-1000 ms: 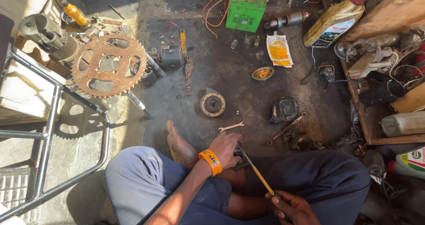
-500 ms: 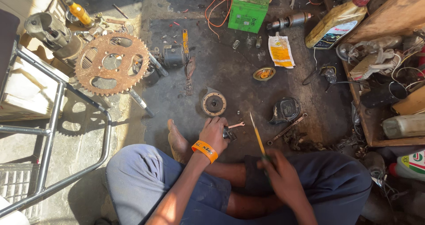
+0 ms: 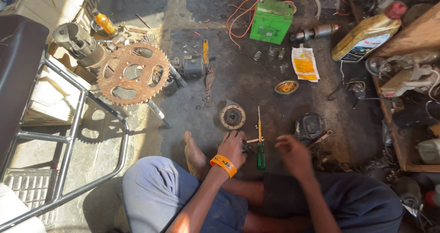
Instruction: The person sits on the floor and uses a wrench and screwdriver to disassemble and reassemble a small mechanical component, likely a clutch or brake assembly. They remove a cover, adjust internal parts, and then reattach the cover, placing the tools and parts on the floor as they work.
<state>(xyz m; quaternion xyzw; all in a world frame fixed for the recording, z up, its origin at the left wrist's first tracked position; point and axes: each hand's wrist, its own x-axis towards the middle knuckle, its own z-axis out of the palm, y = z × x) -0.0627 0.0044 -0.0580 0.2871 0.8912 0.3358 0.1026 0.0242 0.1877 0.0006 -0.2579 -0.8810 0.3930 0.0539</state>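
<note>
I sit on the dark workshop floor with a bare foot (image 3: 195, 155) forward. My left hand (image 3: 233, 147), with an orange wristband, rests on the floor, its fingers curled on a small metal part (image 3: 251, 141) beside a small wrench. A green-handled screwdriver (image 3: 260, 143) with a yellow shaft lies on the floor just right of that hand, tip pointing away from me. My right hand (image 3: 293, 154) hovers blurred to the right of the screwdriver, fingers apart, holding nothing.
A round disc-shaped part (image 3: 232, 116) lies just beyond my hands, and a dark round cover (image 3: 309, 125) at right. A rusty sprocket (image 3: 133, 74), a green battery (image 3: 271, 21), an oil bottle (image 3: 369, 31) and a metal tube frame (image 3: 68, 137) surround me.
My right hand held the screwdriver up before; now the screwdriver lies on the floor and the hand has moved off to the right. My left hand stayed on the small part.
</note>
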